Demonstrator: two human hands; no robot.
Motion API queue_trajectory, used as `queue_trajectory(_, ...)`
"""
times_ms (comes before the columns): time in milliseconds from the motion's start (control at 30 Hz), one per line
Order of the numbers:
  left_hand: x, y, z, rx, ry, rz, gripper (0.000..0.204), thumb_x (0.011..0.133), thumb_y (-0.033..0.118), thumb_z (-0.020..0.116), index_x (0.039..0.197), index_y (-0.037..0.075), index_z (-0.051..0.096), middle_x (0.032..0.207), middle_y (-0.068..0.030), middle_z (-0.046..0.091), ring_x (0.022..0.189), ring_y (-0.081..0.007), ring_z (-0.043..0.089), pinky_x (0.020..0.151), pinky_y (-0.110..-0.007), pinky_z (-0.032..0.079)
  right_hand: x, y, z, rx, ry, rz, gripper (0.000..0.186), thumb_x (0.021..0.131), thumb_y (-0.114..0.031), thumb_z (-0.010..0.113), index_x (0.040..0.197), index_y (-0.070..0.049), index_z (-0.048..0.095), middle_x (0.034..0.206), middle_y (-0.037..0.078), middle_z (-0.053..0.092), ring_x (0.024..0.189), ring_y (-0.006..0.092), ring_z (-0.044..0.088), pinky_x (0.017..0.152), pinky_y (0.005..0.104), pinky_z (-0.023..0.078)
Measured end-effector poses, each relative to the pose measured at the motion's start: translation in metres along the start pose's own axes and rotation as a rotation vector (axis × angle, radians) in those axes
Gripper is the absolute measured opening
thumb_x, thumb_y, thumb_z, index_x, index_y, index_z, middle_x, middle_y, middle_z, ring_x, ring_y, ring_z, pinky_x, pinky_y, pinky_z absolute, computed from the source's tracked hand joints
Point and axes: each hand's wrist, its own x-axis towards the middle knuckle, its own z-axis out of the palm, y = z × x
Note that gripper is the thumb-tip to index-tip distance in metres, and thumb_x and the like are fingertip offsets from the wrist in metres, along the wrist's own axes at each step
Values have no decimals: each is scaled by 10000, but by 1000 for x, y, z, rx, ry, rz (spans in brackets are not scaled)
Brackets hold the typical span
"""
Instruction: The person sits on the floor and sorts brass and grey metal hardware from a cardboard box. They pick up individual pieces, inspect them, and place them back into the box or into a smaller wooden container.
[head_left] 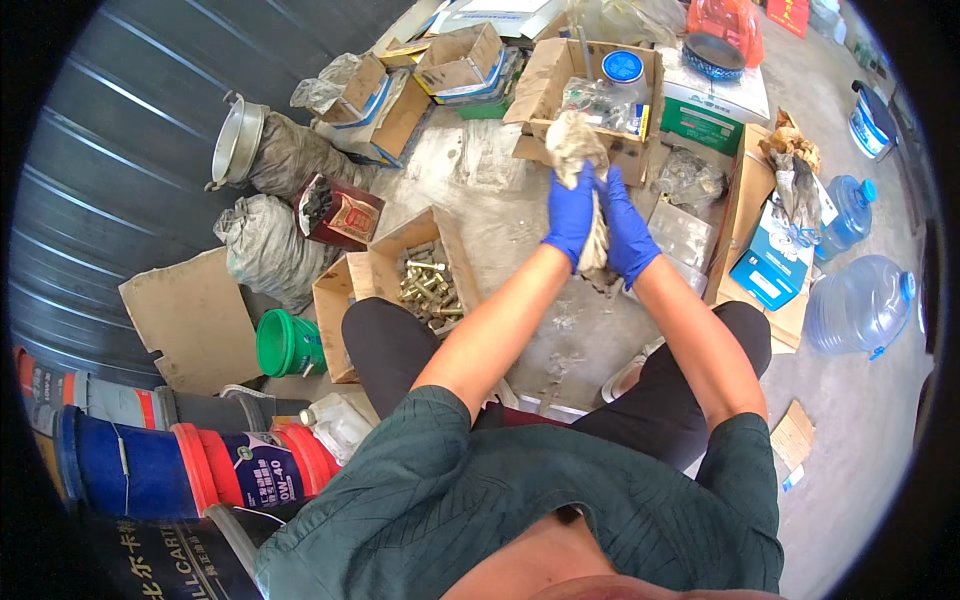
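Note:
A soiled, cream-coloured rag [576,140] is bunched between my two hands, with one end sticking out beyond the fingers and another hanging below them. My left hand [570,218], in a blue glove, is closed round it from the left. From the other side my right hand [624,228], gloved in the same blue, presses against the cloth; its fingertips are partly hidden. Just past the hands stands an open cardboard box [648,85] holding a blue-lidded tub [622,67] and a clear plastic bag of parts [597,101].
Near my left knee, a cardboard box [459,262] holds several bolts [428,285]. A green bucket [288,343], stuffed sacks [268,245] and paint-style pails [130,462] line the left. On the right are a blue box [771,259] and large water bottles [850,305].

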Motion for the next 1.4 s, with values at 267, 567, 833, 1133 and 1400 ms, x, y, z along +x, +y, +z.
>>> queue_trajectory(267, 21, 52, -30, -178, -304, -430, 572, 1023, 520, 456, 1313, 38, 563, 1104, -143, 687, 918, -245, 698, 789, -400, 593, 20, -13, -34, -616, 6, -256, 594, 1060, -476, 353, 1459, -57, 484, 1455, 119, 522, 1316, 222, 501, 1123, 323, 344)
queue_trajectory(567, 7, 20, -25, -17, -178, -159, 523, 1013, 409, 549, 1325, -11, 535, 1215, -146, 636, 1071, -210, 614, 922, -327, 497, 4, -1, -12, -1470, -60, -481, 547, 905, -133, 550, 1438, -58, 452, 1270, 286, 586, 1088, 446, 611, 905, 475, 512)
queue_trajectory(833, 13, 19, -32, -310, -293, -452, 631, 1048, 516, 384, 1488, 64, 403, 1450, -159, 495, 1336, -294, 473, 1139, -450, 347, 14, 13, 0, -839, -26, -494, 572, 1016, -315, 519, 1531, -115, 367, 1545, 206, 388, 1453, 345, 335, 1189, 393, 264)
queue_trajectory(1133, -54, 54, -11, 187, -490, -359, 703, 1066, 527, 336, 1510, -18, 344, 1485, -132, 466, 1326, -236, 478, 1122, -331, 369, 35, 14, -33, -568, 363, -600, 469, 956, -265, 625, 1387, -97, 548, 1300, 182, 629, 1203, 321, 597, 1030, 370, 444)
queue_trajectory(1400, -2, 68, -67, 847, -555, -4, 302, 1021, 290, 520, 1115, 35, 653, 1265, -118, 654, 1112, -226, 645, 922, -359, 506, 35, -2, -27, -678, 275, -721, 422, 969, -292, 608, 1352, -117, 584, 1318, 179, 619, 1219, 312, 589, 1041, 358, 444)
